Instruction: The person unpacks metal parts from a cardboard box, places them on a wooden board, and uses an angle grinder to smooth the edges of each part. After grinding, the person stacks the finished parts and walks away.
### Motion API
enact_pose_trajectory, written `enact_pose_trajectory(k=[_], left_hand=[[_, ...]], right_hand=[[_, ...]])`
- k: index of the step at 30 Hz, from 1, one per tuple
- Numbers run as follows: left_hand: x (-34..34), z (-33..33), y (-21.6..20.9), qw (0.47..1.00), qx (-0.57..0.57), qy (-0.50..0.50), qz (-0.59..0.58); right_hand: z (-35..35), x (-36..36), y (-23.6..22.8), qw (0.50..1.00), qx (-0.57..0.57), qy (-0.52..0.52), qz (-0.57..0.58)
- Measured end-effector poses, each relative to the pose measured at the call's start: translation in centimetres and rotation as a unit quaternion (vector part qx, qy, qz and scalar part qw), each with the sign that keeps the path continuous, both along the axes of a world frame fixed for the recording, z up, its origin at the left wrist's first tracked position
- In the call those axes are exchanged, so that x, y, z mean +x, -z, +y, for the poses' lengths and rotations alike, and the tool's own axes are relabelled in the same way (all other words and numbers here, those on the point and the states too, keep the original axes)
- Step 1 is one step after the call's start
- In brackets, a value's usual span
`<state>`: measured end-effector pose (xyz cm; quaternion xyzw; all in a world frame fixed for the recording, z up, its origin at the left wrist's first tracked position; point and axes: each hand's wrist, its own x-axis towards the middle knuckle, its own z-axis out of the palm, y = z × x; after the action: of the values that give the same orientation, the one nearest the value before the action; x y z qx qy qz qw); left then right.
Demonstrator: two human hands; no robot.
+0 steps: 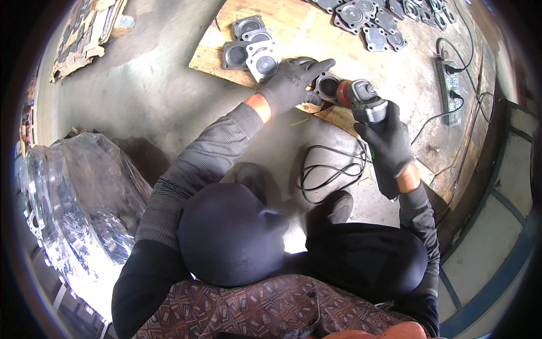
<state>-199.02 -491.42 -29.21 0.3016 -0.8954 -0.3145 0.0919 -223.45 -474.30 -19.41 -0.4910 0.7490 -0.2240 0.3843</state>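
On scuffed plywood (293,34), gloved left hand (292,85) fingers spread over round-bored metal plate (326,86); right hand (388,141) wrapped around grinder (361,100).

The left hand (292,85) covers most of the metal plate (326,86) beneath it; the angle grinder (361,101) hides its disc's contact with that plate

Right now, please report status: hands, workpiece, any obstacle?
Left hand pressing flat on metal plate. Right hand gripping angle grinder, disc at the plate. Black cable coiled on floor below; more plates stacked left.
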Motion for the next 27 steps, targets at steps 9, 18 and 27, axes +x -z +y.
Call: enact_pose_trajectory(k=[9,18,27], left_hand=[[0.2,0.0,0.6,1.0,-0.009,0.002,0.0],[0.2,0.2,1.5,0.995,-0.083,0.015,0.045],[0.2,-1.9,-0.8,0.996,-0.027,0.084,0.014]], right_hand=[[-0.2,0.7,-0.9,0.999,0.035,0.0,0.017],[-1.6,0.1,0.1,0.999,0.021,-0.011,0.025],[1.0,-2.2,-0.4,0.998,-0.002,0.043,0.054]])
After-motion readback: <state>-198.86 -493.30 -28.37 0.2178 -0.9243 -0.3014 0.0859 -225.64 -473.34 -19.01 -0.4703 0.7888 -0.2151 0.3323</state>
